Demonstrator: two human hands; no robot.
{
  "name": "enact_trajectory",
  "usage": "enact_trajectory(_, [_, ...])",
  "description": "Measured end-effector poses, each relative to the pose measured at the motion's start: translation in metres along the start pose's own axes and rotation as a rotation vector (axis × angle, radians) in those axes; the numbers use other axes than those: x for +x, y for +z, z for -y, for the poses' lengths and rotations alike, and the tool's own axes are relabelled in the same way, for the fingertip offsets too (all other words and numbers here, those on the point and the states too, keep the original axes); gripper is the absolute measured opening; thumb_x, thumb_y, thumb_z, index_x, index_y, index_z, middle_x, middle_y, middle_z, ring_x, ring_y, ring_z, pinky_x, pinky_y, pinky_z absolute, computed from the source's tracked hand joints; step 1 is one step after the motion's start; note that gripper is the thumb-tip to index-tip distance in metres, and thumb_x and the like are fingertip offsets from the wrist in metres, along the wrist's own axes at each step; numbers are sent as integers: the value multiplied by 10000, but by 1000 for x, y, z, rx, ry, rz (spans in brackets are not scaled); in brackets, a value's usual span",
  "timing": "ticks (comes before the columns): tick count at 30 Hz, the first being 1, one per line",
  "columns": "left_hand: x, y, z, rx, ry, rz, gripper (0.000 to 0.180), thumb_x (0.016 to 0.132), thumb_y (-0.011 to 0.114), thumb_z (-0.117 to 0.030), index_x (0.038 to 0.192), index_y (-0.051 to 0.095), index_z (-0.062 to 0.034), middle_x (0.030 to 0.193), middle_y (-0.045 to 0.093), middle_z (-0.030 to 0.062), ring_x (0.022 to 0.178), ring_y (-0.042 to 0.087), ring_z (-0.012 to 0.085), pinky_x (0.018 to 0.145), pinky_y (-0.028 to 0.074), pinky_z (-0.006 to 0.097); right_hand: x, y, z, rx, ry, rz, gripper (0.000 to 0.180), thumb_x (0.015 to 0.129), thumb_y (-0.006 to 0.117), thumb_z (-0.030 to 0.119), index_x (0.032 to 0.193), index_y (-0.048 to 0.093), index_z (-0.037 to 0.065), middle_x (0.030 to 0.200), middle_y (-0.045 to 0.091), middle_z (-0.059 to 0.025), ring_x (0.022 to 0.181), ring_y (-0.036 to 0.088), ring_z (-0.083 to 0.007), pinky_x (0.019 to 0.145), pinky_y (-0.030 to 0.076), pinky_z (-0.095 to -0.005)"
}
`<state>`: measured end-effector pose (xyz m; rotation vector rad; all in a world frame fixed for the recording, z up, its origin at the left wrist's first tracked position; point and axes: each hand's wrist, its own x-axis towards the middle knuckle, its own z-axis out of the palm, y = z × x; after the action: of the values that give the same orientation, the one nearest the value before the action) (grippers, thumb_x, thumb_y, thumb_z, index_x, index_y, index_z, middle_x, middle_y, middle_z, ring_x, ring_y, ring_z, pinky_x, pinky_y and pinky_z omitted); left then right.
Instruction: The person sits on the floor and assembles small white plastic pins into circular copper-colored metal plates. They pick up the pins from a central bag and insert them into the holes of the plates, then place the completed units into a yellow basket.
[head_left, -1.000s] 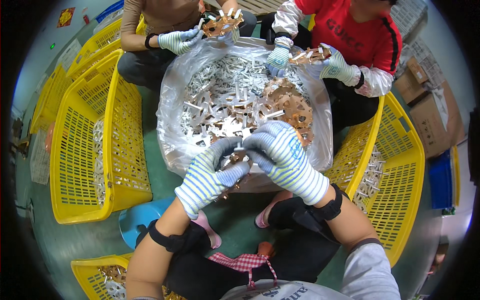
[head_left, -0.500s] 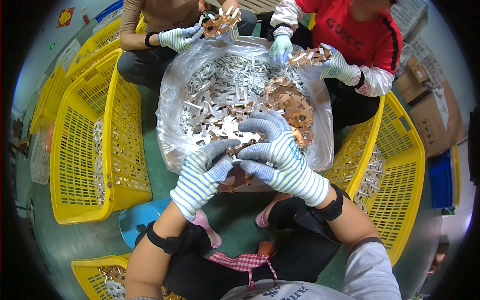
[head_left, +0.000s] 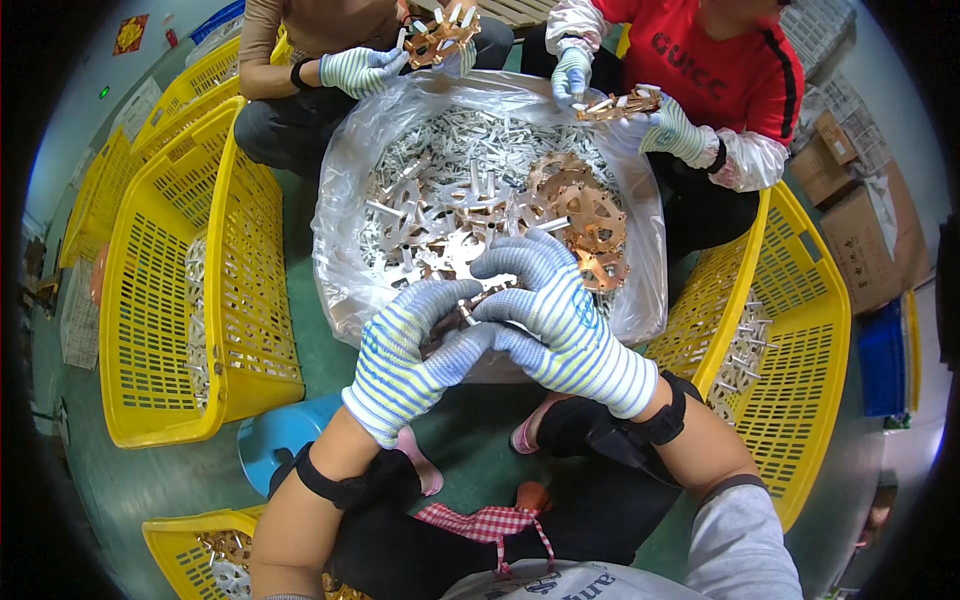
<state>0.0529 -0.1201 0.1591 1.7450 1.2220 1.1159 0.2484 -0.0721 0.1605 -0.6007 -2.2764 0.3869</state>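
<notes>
Here, left fingers (head_left: 447, 296) and right fingers (head_left: 503, 306) pinch metal (head_left: 466, 314); a red shirt (head_left: 735, 88) bears lettering (head_left: 692, 64).

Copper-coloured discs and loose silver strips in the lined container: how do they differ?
Colour: the copper-coloured discs are warm brown-orange; the silver strips are pale grey-white.
Shape: the discs are round with cut-outs; the strips are narrow and straight.
Size: each disc is far larger than any one strip.
Shared: both lie inside the same clear plastic liner.
</notes>
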Motion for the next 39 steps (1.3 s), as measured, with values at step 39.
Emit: enact_trajectory(39, [2,-32,17,-322,-425,-79,400,889,636,-230,1219,573,-13,937,628,54,802,603,92,588,514,226,-65,41,-111,-84,779,762,279,798,663,146,1059,671,45,963,696,-158,908,658,-303,841,496,-371])
